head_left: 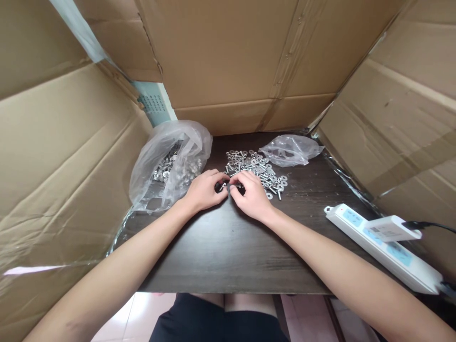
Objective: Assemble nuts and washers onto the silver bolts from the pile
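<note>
Near the middle of the dark table, my left hand point(208, 189) and my right hand point(250, 194) meet at their fingertips. Each has its thumb and fingers pinched together. Small metal parts show between and behind the fingertips, too small to make out. Just beyond my right hand lies a loose pile of bolts, nuts and washers point(265, 175). To the left of my left hand, a clear plastic bag point(142, 178) holds many more metal pieces.
A crumpled clear bag point(292, 150) lies behind the pile at the right. A white power strip point(384, 251) with a plugged-in adapter point(394, 229) is at the right edge. Cardboard walls point(235, 57) enclose the dark table point(221, 256) on three sides.
</note>
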Demonstrator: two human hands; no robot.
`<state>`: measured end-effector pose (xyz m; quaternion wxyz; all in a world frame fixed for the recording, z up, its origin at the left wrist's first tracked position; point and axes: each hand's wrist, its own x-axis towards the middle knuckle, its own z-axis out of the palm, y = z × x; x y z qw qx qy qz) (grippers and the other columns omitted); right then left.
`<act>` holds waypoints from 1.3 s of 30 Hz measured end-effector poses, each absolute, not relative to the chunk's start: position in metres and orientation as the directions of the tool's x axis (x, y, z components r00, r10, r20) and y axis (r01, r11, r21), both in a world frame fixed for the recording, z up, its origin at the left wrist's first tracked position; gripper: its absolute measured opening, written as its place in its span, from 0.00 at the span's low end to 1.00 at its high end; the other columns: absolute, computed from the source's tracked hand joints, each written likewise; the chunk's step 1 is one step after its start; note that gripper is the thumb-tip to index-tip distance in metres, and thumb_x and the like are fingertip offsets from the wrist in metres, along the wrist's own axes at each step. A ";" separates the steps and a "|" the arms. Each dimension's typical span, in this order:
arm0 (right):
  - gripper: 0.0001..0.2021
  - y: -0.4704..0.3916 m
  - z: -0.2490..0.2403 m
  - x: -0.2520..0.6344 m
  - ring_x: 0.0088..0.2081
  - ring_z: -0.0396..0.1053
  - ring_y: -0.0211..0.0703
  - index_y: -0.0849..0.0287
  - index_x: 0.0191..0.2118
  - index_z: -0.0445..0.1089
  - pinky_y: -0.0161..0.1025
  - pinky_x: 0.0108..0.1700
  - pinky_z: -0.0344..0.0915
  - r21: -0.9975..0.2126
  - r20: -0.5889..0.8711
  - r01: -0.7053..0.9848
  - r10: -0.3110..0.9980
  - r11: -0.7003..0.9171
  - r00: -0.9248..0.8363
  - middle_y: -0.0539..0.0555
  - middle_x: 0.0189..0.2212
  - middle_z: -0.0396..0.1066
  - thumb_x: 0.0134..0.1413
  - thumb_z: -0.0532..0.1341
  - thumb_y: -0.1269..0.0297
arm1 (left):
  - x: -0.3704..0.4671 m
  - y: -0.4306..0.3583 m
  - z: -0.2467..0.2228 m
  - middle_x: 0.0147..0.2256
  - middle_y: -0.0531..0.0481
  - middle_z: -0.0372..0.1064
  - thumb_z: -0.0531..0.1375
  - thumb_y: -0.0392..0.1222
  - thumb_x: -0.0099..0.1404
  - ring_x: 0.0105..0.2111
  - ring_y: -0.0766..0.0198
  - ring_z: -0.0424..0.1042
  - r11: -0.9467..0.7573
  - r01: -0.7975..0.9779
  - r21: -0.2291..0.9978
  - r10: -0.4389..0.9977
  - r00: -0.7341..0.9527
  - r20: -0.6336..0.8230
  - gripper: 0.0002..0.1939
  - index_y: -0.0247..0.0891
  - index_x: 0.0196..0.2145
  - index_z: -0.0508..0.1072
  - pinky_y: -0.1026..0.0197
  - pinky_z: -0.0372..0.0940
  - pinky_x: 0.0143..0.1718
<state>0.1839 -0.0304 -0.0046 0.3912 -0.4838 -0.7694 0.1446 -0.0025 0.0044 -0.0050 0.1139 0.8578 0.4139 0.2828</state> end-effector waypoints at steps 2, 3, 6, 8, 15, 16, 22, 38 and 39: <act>0.03 -0.030 -0.004 0.184 0.46 0.69 0.53 0.53 0.35 0.66 0.51 0.50 0.62 -0.604 0.462 0.629 0.858 0.489 -0.224 0.54 0.38 0.75 0.61 0.58 0.68 | -0.003 0.005 -0.006 0.33 0.49 0.73 0.63 0.39 0.62 0.33 0.59 0.73 -0.626 0.638 0.449 0.779 0.484 0.399 0.09 0.40 0.40 0.81 0.58 0.66 0.36; 0.03 -0.030 -0.004 0.184 0.46 0.69 0.53 0.53 0.35 0.66 0.51 0.50 0.62 -0.606 0.462 0.628 0.858 0.489 -0.222 0.54 0.38 0.75 0.61 0.58 0.68 | -0.003 0.005 -0.006 0.32 0.50 0.73 0.63 0.39 0.63 0.32 0.60 0.72 -0.627 0.624 0.466 0.778 0.474 0.412 0.08 0.40 0.39 0.81 0.59 0.66 0.35; 0.03 -0.030 -0.004 0.184 0.45 0.69 0.52 0.53 0.35 0.66 0.50 0.50 0.62 -0.608 0.467 0.621 0.855 0.495 -0.225 0.54 0.38 0.75 0.60 0.58 0.69 | -0.003 0.006 -0.004 0.31 0.50 0.72 0.62 0.39 0.66 0.30 0.63 0.71 -0.624 0.575 0.529 0.780 0.409 0.474 0.08 0.39 0.39 0.81 0.60 0.66 0.34; 0.03 -0.031 -0.004 0.184 0.45 0.69 0.52 0.53 0.36 0.67 0.50 0.50 0.62 -0.607 0.469 0.617 0.852 0.501 -0.231 0.54 0.38 0.75 0.60 0.58 0.69 | -0.003 0.006 -0.002 0.31 0.51 0.74 0.61 0.40 0.68 0.30 0.64 0.72 -0.612 0.547 0.571 0.788 0.356 0.503 0.07 0.38 0.40 0.79 0.61 0.67 0.35; 0.04 -0.033 -0.001 0.181 0.43 0.69 0.52 0.54 0.35 0.67 0.48 0.47 0.59 -0.583 0.457 0.651 0.859 0.487 -0.233 0.54 0.37 0.76 0.62 0.62 0.63 | -0.002 0.002 0.000 0.32 0.52 0.77 0.63 0.44 0.69 0.29 0.68 0.74 -0.627 0.428 0.651 0.778 0.396 0.489 0.07 0.37 0.38 0.75 0.66 0.68 0.33; 0.04 -0.033 -0.001 0.181 0.43 0.69 0.52 0.54 0.35 0.68 0.48 0.47 0.59 -0.583 0.450 0.655 0.862 0.481 -0.233 0.54 0.36 0.76 0.62 0.61 0.63 | -0.002 0.002 0.000 0.32 0.53 0.77 0.63 0.45 0.70 0.28 0.68 0.73 -0.628 0.424 0.653 0.776 0.410 0.480 0.08 0.37 0.38 0.75 0.66 0.67 0.32; 0.04 -0.033 -0.001 0.182 0.43 0.70 0.51 0.55 0.37 0.69 0.48 0.49 0.56 -0.596 0.443 0.658 0.872 0.461 -0.209 0.53 0.35 0.77 0.66 0.59 0.64 | -0.003 0.002 0.001 0.35 0.50 0.79 0.60 0.42 0.71 0.30 0.67 0.74 -0.638 0.404 0.655 0.763 0.447 0.467 0.08 0.36 0.42 0.76 0.67 0.68 0.31; 0.03 -0.031 -0.004 0.184 0.43 0.72 0.52 0.54 0.41 0.66 0.49 0.49 0.62 -0.651 0.491 0.599 0.860 0.466 -0.135 0.55 0.38 0.76 0.62 0.57 0.66 | -0.002 0.001 0.000 0.33 0.51 0.77 0.64 0.39 0.67 0.26 0.70 0.72 -0.694 0.379 0.612 0.717 0.439 0.541 0.08 0.35 0.43 0.77 0.69 0.68 0.28; 0.04 -0.031 -0.004 0.184 0.42 0.72 0.51 0.54 0.42 0.66 0.49 0.49 0.63 -0.656 0.494 0.586 0.858 0.475 -0.142 0.55 0.39 0.76 0.61 0.57 0.67 | -0.003 0.001 0.000 0.34 0.51 0.78 0.64 0.39 0.67 0.26 0.70 0.73 -0.693 0.379 0.614 0.719 0.433 0.544 0.08 0.35 0.43 0.77 0.69 0.68 0.28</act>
